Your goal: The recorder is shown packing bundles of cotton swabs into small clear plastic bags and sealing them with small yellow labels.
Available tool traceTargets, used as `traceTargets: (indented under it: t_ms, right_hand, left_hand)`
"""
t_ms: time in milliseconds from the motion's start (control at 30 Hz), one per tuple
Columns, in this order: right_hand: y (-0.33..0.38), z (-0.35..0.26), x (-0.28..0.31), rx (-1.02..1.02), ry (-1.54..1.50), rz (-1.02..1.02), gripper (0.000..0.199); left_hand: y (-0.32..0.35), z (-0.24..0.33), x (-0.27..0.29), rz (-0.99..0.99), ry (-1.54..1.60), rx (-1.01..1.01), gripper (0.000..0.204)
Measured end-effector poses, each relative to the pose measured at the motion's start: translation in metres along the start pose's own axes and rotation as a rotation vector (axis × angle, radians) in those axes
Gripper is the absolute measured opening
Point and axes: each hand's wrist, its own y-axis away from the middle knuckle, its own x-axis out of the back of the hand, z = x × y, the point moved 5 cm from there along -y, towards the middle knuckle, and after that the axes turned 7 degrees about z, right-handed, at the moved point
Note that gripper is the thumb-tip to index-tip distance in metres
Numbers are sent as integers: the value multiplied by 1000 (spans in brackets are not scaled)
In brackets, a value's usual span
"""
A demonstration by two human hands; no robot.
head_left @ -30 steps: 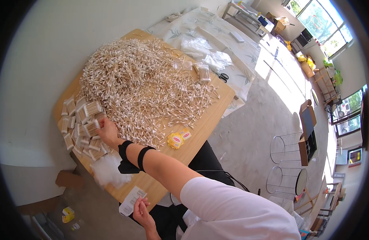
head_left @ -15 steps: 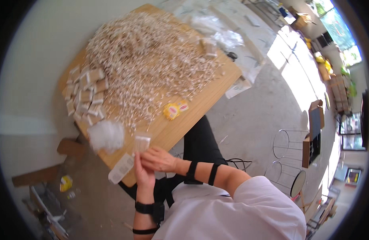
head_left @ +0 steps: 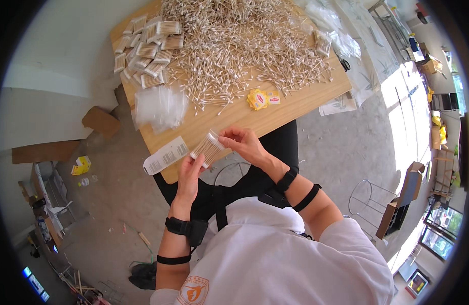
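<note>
Our left hand [head_left: 190, 173] grips a clear pack of cotton swabs [head_left: 208, 148] at its seven o'clock, and our right hand [head_left: 244, 146] pinches its two o'clock corner. From this pack, we see a white card [head_left: 167, 155] at nine, stacked packs [head_left: 149, 49] at eleven, loose swabs [head_left: 219, 61] at twelve, and yellow labels [head_left: 260, 99] between one and two.

From the person's head, one wide fisheye camera looks steeply down and forward. The white short-sleeved cloth shirt [head_left: 290, 249] sits nearest, along the lower edge; the pale wooden tabletop [head_left: 229, 123] lies ahead, cut by the upper edge, and straight lines bend toward the dark round rim.
</note>
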Motion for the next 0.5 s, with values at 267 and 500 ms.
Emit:
traceTargets:
  t_ms: [267,500]
  right_hand:
    - [-24,-13,29,375,624,529,16]
    - [-52,-31,97,314,937,865,34]
  left_hand:
    - [-31,9,17,270,-723,-246,43]
    - [-2,34,-7,388,-1235,-715,47]
